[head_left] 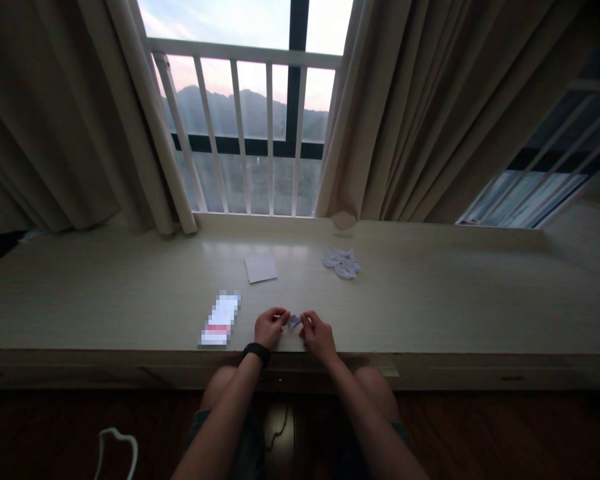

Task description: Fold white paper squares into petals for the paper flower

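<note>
A small piece of folded paper (pixel 293 323), pale purple-white, is pinched between my two hands just above the front edge of the desk. My left hand (pixel 270 328), with a black band on its wrist, grips the paper's left side with closed fingers. On the other side, my right hand (pixel 319 335) pinches its right end. Beyond the hands lies a stack of square white paper (pixel 261 268). To its right sits a cluster of folded paper pieces (pixel 341 263), whose exact shape is too small to tell.
A phone with a lit, blurred-out screen (pixel 221 320) lies left of my hands on the long pale desk (pixel 430 300). Behind the desk, beige curtains (pixel 380 120) flank a window with white railings (pixel 245 120). A white curved object (pixel 117 437) stands at the lower left.
</note>
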{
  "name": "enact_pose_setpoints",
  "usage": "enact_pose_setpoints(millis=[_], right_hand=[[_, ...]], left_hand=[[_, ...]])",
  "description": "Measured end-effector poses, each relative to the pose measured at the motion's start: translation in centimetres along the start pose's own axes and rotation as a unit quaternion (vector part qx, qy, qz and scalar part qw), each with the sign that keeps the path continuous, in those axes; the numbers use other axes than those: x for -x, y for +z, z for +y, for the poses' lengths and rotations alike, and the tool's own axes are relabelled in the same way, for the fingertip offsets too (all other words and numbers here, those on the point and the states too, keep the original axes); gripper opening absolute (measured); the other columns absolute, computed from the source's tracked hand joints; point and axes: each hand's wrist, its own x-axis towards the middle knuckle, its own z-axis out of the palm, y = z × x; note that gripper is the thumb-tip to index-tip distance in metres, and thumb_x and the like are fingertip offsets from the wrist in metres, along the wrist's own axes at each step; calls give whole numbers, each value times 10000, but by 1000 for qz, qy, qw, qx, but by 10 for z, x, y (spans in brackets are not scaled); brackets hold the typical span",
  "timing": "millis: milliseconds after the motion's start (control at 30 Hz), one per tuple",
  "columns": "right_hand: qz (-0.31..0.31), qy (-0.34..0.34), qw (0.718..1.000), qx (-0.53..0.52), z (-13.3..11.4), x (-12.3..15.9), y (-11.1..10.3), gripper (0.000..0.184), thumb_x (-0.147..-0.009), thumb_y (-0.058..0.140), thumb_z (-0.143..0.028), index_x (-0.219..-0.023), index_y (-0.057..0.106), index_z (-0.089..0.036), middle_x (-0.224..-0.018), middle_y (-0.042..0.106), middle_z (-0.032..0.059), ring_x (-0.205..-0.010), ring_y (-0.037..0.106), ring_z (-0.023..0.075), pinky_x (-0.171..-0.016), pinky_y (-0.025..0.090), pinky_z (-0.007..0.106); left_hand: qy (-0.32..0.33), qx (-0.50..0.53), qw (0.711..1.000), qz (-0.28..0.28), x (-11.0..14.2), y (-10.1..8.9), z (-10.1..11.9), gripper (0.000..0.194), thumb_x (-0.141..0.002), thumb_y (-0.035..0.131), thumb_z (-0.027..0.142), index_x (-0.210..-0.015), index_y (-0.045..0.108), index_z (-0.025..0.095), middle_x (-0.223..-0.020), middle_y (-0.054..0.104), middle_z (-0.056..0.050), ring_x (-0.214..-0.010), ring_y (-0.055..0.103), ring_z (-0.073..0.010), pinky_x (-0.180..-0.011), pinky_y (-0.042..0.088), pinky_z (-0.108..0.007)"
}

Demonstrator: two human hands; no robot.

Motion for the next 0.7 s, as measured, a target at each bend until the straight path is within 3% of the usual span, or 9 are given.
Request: enact_pose_setpoints(millis=[167, 267, 433, 600, 700], right_hand=[[-2, -7, 1000, 0, 1, 2, 1, 337, -942, 367, -499, -966, 581, -239, -683, 680, -8, -473, 595, 128, -518, 406, 216], [-2, -12, 1000, 3, 1, 3, 1, 344, -943, 368, -505, -957, 579, -234, -666, 677, -9, -474, 600, 129, -512, 402, 212], [12, -28, 999, 11, 2, 4, 1, 350, -951, 355, -501, -952, 578, -230, -601, 639, -24, -482, 590, 132, -507, 390, 207], [41, -18, 999, -11, 2, 2, 1, 334, -949, 365, -504, -941, 556, -230, -520, 587, -45, -475, 578, 133, -512, 403, 204], [51, 6, 997, -62, 5, 0, 1, 341, -938, 373, -532, -931, 529, -230, -534, 606, -45, -430, 552, 123, -486, 419, 204]], left_hand=[[46, -41, 998, -12, 7, 0, 5, 284, -775, 638, 457, -807, 700, 181, -793, 710, -52, -729, 647, -173, -673, 486, -254], [58, -87, 994, -21, 14, 4, 12, 262, -782, 637, 441, -796, 688, 185, -773, 705, -47, -702, 658, -167, -636, 490, -244], [96, -123, 988, 14, 18, 8, 15, 162, -812, 587, 302, -855, 691, 185, -848, 720, -38, -706, 666, -142, -676, 511, -244], [73, -22, 997, 4, 13, 5, 3, 251, -807, 524, 190, -1010, 671, 178, -928, 721, -52, -779, 683, -152, -724, 551, -265], [47, 64, 997, -2, 11, 5, -4, 229, -806, 527, 211, -970, 679, 162, -963, 705, -72, -811, 680, -166, -733, 575, -287]])
